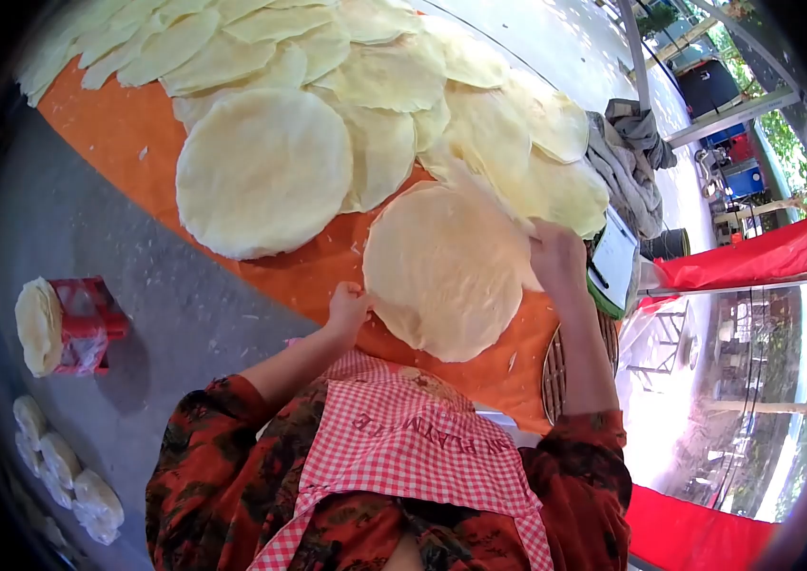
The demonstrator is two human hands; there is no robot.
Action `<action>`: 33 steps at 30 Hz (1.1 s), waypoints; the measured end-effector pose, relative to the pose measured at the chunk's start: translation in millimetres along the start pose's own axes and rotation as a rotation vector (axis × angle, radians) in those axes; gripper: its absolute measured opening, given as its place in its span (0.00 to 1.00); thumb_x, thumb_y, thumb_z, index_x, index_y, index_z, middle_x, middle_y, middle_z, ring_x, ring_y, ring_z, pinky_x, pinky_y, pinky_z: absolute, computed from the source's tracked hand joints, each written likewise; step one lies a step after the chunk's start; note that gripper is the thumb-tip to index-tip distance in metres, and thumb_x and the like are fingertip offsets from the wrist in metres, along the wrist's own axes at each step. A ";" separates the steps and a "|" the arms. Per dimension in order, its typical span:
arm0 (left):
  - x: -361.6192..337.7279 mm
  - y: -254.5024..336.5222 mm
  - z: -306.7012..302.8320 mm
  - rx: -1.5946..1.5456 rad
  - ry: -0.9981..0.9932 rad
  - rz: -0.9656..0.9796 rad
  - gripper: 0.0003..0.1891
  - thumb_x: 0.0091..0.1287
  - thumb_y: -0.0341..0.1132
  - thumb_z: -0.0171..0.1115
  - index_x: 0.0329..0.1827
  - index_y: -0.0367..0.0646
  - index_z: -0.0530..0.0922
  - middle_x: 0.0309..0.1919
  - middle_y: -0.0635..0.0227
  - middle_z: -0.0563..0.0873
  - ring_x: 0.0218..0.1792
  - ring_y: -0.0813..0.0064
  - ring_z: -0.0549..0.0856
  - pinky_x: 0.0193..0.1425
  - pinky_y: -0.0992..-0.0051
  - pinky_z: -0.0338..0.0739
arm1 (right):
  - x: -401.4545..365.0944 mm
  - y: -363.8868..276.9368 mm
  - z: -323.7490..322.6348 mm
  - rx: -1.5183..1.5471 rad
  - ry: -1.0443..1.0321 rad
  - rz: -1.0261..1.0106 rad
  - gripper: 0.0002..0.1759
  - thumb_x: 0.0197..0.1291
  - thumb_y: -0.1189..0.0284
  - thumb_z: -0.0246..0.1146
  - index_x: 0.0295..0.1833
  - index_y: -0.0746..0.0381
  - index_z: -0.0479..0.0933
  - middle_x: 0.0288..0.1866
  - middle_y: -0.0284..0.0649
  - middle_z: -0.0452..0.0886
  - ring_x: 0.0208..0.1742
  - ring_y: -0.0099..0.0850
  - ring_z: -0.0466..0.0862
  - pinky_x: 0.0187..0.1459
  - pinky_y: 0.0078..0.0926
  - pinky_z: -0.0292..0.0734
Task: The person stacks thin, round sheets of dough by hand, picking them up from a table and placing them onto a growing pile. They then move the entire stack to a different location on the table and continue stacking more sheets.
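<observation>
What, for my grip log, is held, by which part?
Left hand: left edge of the round flatbread. Right hand: edge of a thin sheet, perhaps the same.

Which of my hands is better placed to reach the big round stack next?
Probably your left hand: it is nearer the stack, while your right hand is across the front sheet. Your left seems to pinch that sheet's edge, so free it first.

Two bare hands [557, 255]; beneath them, one orange cloth [327, 276]; leftward, one red plastic stool [89, 324]; beyond, many thin round cream sheets [265, 171], too overlapped to count.
</observation>
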State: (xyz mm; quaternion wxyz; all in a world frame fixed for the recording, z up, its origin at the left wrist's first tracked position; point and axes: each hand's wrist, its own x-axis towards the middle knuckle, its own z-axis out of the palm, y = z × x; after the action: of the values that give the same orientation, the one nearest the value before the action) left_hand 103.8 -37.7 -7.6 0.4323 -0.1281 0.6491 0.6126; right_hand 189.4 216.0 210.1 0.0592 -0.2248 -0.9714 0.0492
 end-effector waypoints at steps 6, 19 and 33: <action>1.8 -22.1 -3.1 0.001 -0.028 0.112 0.15 0.61 0.26 0.63 0.48 0.37 0.70 0.40 0.62 0.80 0.38 0.72 0.82 0.37 0.76 0.79 | -101.6 -30.0 136.8 0.100 0.002 -0.111 0.12 0.54 0.76 0.55 0.43 0.59 0.79 0.39 0.45 0.82 0.40 0.46 0.83 0.41 0.42 0.78; -12.8 -6.6 9.9 -0.220 -0.347 0.047 0.17 0.62 0.24 0.56 0.55 0.36 0.74 0.47 0.59 0.82 0.45 0.68 0.83 0.48 0.70 0.81 | -131.5 -71.6 178.6 0.069 -0.005 -0.242 0.26 0.48 0.63 0.67 0.50 0.66 0.74 0.47 0.50 0.76 0.53 0.48 0.75 0.52 0.46 0.73; 7.7 -23.5 11.6 0.553 -0.266 0.699 0.27 0.51 0.35 0.68 0.53 0.35 0.71 0.48 0.54 0.77 0.46 0.60 0.80 0.48 0.67 0.77 | -52.5 57.6 209.9 0.489 -0.360 0.163 0.07 0.49 0.68 0.65 0.29 0.60 0.82 0.26 0.43 0.80 0.31 0.36 0.81 0.33 0.37 0.75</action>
State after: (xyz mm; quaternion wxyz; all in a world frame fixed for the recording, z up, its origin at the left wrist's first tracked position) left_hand 120.3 -29.5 -27.8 0.2973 0.2982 0.7311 0.5368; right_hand 232.3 229.8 -9.3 -0.0658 -0.2685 -0.9045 0.3249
